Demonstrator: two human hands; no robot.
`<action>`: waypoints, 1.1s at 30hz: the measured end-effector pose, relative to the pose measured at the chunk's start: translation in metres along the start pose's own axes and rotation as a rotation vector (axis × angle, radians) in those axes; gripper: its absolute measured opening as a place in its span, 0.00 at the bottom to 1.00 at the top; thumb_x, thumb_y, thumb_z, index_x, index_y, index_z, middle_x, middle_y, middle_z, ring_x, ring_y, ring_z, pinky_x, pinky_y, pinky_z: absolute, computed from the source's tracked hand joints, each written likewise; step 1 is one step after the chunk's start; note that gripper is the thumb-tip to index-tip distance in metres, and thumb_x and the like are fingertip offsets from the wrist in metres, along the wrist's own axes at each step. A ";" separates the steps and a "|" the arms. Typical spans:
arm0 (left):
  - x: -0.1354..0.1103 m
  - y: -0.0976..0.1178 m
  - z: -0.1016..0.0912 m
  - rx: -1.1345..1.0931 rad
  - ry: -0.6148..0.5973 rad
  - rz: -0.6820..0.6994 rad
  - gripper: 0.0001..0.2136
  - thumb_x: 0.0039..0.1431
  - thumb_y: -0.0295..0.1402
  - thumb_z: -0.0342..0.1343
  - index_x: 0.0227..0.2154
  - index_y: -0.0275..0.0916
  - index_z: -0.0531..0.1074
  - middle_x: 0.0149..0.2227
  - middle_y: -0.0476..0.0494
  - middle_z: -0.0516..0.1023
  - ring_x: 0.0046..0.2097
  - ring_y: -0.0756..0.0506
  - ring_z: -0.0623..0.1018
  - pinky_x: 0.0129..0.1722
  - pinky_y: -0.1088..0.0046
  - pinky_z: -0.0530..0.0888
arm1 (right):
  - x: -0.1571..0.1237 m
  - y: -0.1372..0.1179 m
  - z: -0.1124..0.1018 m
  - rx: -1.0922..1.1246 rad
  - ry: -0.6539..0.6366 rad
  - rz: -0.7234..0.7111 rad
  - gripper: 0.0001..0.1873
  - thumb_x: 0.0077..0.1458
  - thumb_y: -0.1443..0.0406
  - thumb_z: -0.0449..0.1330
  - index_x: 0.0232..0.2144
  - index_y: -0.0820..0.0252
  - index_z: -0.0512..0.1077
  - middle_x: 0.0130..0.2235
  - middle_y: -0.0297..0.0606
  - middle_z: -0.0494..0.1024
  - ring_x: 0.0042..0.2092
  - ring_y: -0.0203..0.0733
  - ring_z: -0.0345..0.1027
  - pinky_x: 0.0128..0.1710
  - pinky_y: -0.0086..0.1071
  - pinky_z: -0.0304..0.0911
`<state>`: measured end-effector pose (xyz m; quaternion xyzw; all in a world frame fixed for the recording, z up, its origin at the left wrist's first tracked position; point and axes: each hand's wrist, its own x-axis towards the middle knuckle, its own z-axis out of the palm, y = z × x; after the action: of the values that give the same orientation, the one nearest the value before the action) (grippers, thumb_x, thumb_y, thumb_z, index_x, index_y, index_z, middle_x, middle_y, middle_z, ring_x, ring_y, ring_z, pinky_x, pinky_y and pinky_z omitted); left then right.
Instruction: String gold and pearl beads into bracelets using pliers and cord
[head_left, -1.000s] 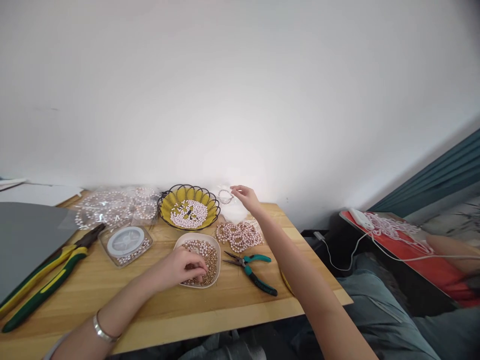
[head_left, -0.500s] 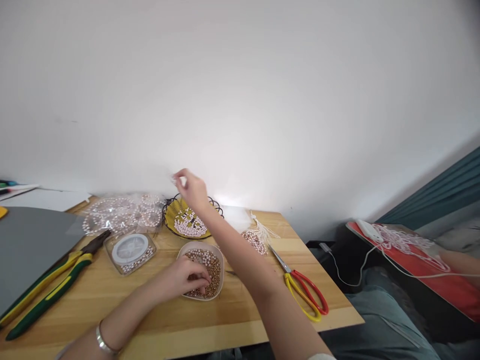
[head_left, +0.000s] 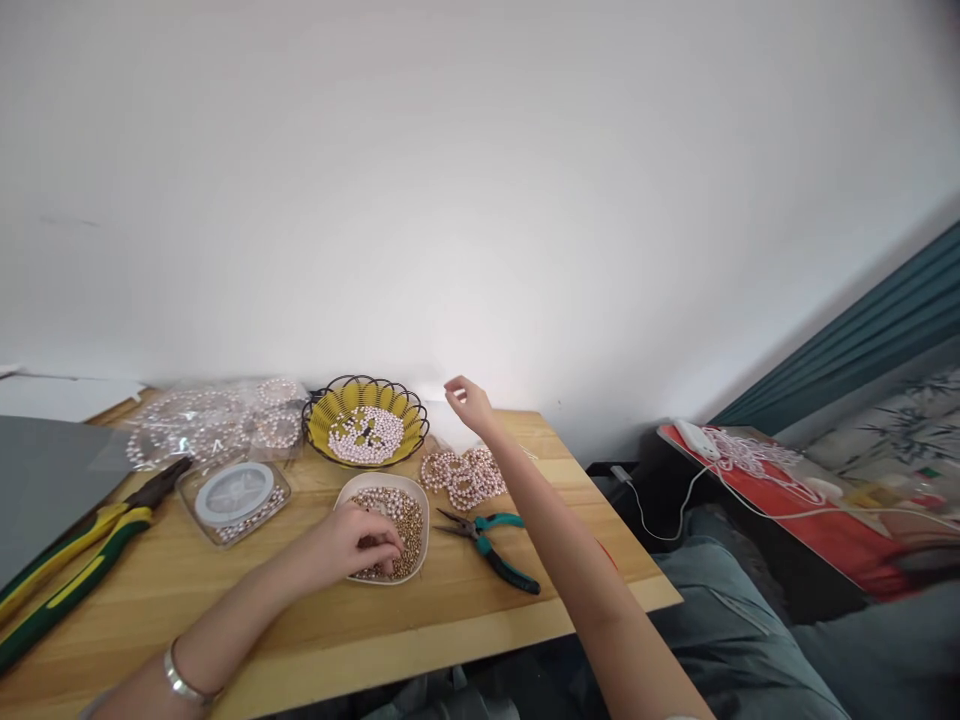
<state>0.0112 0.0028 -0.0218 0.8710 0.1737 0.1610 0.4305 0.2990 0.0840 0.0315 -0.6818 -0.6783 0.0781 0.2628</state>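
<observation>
Beads, loose at your eleven o'clock, sit in a rimmed tray, presumably to stop rolling; your left hand rests there curled, grip hidden. Your right hand, raised toward twelve, looks pinched; whether it grips anything, I can't tell.

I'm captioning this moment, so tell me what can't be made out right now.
All in the head view:
1. Whether the left hand grips a bead: hidden by its own curl.
2. Whether the right hand holds anything: too small to tell.
3. Whatever the red sliver belongs to: hidden by the right forearm.
4. Handle ends of the green-and-yellow pliers: cut off at left.
</observation>
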 end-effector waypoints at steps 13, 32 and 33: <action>-0.001 0.002 -0.003 0.033 0.005 -0.016 0.11 0.67 0.34 0.56 0.34 0.36 0.81 0.31 0.44 0.87 0.33 0.46 0.84 0.37 0.77 0.75 | -0.008 0.008 0.042 -0.408 -0.297 0.245 0.22 0.66 0.59 0.62 0.59 0.59 0.69 0.59 0.46 0.72 0.56 0.53 0.71 0.54 0.52 0.70; -0.001 0.002 0.000 0.019 0.018 0.017 0.09 0.67 0.32 0.57 0.35 0.37 0.82 0.31 0.44 0.88 0.33 0.46 0.85 0.39 0.77 0.76 | 0.002 0.070 -0.026 0.358 -0.015 0.340 0.16 0.67 0.60 0.62 0.53 0.62 0.72 0.51 0.43 0.77 0.47 0.46 0.76 0.45 0.43 0.75; -0.001 0.002 0.000 0.019 0.018 0.019 0.09 0.67 0.33 0.57 0.35 0.37 0.82 0.31 0.44 0.88 0.34 0.46 0.85 0.39 0.77 0.76 | 0.001 0.071 -0.026 0.405 -0.012 0.339 0.16 0.67 0.60 0.62 0.53 0.62 0.72 0.51 0.43 0.77 0.46 0.45 0.76 0.45 0.43 0.75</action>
<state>0.0107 0.0018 -0.0202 0.8752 0.1710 0.1712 0.4189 0.3736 0.0821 0.0209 -0.7186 -0.5267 0.2591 0.3729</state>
